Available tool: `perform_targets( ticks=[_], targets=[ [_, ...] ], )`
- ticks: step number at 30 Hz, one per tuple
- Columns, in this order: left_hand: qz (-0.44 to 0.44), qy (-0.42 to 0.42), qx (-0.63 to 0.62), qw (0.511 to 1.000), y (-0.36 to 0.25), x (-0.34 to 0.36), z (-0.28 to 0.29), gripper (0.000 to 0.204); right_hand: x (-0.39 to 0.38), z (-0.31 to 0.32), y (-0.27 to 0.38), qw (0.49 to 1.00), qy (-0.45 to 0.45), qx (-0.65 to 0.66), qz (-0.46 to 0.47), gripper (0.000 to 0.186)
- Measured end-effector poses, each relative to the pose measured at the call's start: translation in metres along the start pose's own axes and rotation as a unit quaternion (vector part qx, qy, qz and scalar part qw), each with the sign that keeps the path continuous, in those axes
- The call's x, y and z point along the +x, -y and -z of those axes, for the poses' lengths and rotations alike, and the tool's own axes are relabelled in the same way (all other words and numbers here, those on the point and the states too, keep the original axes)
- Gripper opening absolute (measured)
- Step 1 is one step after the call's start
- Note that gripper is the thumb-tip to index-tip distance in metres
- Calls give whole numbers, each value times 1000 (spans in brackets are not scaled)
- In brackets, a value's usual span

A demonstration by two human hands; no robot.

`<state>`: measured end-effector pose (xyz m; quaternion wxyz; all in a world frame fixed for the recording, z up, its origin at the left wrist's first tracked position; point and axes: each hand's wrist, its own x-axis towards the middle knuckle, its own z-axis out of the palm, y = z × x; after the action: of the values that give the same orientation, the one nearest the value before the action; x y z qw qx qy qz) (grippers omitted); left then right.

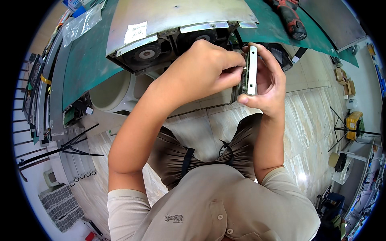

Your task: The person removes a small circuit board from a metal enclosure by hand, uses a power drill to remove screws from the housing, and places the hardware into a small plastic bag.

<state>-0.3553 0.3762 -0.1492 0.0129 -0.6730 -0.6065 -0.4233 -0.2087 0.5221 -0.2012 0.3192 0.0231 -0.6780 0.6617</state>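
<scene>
In front of the metal case [173, 11], my right hand [271, 80] grips a small module [252, 70] by its ends, thumb below and fingers above. This module has a narrow silver plate with dark holes and what looks like a circuit board beside it. My left hand [213, 66] reaches across with thumb and forefinger pinched together at the module's left side. Whatever lies between those fingertips is too small to make out. Dark fans [146, 53] show in the case's near side, partly behind my left hand.
Green mat [90, 60] covers the bench. A red and black cordless power tool [291, 20] lies at the far right, a clear plastic bag [82, 26] at the far left. Under the bench stands a pale round bucket [110, 92]. Tripod legs [70, 146] spread at the left.
</scene>
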Motion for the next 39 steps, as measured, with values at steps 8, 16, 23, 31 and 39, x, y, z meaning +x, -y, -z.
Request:
perform_targets(
  ticks=[8, 16, 23, 31, 39],
  targets=[
    [39, 14, -17, 999, -5, -1, 1, 16, -1, -1, -1, 997, -2, -53, 50, 104],
    [116, 114, -52, 985, -12, 9, 13, 19, 1, -1, 8, 965, -22, -222, 140, 96],
    [112, 78, -50, 989, -13, 5, 9, 17, 8, 2, 9, 945, 8, -266, 189, 92],
    [92, 48, -19, 994, -12, 2, 3, 17, 9, 2, 4, 964, 22, -158, 215, 96],
    [116, 58, -80, 988, -8, 2, 12, 23, 5, 16, 13, 964, 7, -108, 241, 107]
  ],
)
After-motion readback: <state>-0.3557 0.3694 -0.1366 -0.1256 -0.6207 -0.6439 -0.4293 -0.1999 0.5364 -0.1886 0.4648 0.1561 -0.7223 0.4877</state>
